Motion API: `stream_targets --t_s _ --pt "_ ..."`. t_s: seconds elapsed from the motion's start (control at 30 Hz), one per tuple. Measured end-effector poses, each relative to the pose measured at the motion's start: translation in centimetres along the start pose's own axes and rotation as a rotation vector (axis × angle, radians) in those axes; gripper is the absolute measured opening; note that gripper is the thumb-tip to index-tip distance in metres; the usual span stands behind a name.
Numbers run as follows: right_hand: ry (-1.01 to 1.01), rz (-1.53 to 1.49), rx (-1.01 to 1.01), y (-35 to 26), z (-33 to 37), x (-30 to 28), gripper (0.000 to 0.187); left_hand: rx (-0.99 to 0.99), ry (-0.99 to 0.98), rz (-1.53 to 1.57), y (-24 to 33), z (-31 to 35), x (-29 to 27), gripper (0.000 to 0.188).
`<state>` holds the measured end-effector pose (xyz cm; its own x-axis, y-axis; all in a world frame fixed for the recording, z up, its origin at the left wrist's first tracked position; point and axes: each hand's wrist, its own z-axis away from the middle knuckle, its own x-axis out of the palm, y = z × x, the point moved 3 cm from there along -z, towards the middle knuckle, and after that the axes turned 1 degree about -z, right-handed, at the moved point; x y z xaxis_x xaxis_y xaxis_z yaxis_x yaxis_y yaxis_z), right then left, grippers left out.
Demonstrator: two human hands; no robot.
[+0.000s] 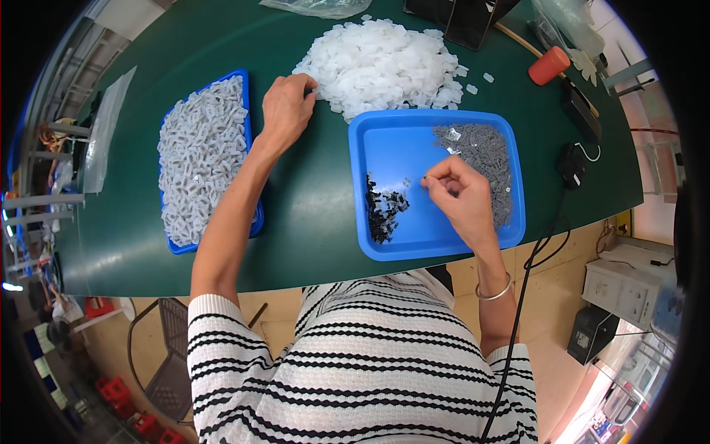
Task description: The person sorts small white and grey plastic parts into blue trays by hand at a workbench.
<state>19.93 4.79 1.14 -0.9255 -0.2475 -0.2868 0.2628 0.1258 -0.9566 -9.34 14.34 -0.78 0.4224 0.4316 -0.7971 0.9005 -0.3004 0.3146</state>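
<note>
My left hand (287,109) is at the left edge of a heap of small translucent white plastic pieces (381,66). Its fingers are curled together at the heap; whatever lies between the tips is hidden. Over a blue tray (436,248), my right hand (464,196) is closed in a pinch, with a tiny dark speck at the fingertips too small to name. Small black parts (383,214) lie loose in the tray's left side. Along its right side is a thick layer of small grey parts (488,159), partly covered by my hand.
A second blue tray (246,96), full of pale grey-white plastic parts (203,159), is under my left forearm's side. At the right are a red cylinder (549,66), a black adapter (571,164) and a dark cable (510,348). A clear plastic sheet (107,133) lies far left on the green table (310,229).
</note>
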Motion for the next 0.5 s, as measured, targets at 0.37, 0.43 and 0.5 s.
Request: stream_targets --t_s 0.37,0.43,0.5 --pt "0.058 -0.170 0.083 1.1 2.0 -1.6 0.004 -0.413 -0.214 0.475 2.8 3.2 -2.3 0.016" --pt "0.033 -0.191 0.080 0.6 1.4 -0.7 0.003 -0.519 -0.285 0.808 5.0 5.1 -2.7 0.016" --pt "0.015 -0.197 0.080 -0.2 0.9 0.1 0.004 -0.599 -0.341 0.999 7.6 6.2 -2.8 0.016"
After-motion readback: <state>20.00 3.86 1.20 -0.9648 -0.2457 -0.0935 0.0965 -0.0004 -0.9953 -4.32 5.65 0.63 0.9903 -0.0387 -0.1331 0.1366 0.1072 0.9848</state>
